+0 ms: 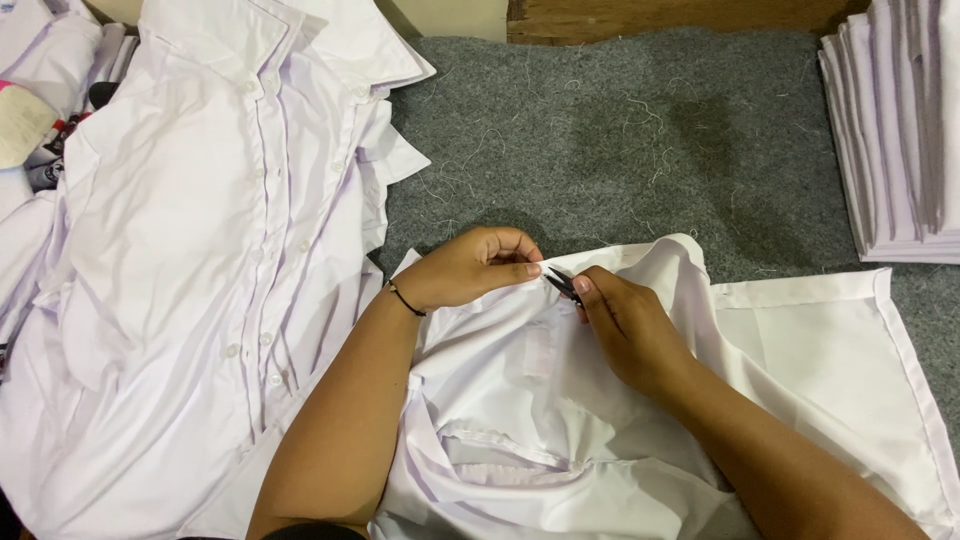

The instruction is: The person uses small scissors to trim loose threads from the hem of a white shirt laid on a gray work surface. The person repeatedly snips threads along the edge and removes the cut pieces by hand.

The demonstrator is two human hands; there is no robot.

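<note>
A white shirt (800,350) lies spread on the grey felt table (620,140) in front of me. My left hand (470,265), a thin black band on its wrist, pinches the shirt's fabric edge near the collar. My right hand (625,325) holds small black thread snips (562,283), their tips pointing at the pinched edge right beside my left thumb. The two hands almost touch there.
A big pile of white button-up shirts (200,250) covers the left side. A neat stack of folded white fabric (900,130) stands at the right edge. Loose thread bits litter the felt. A wooden edge (660,15) runs along the back.
</note>
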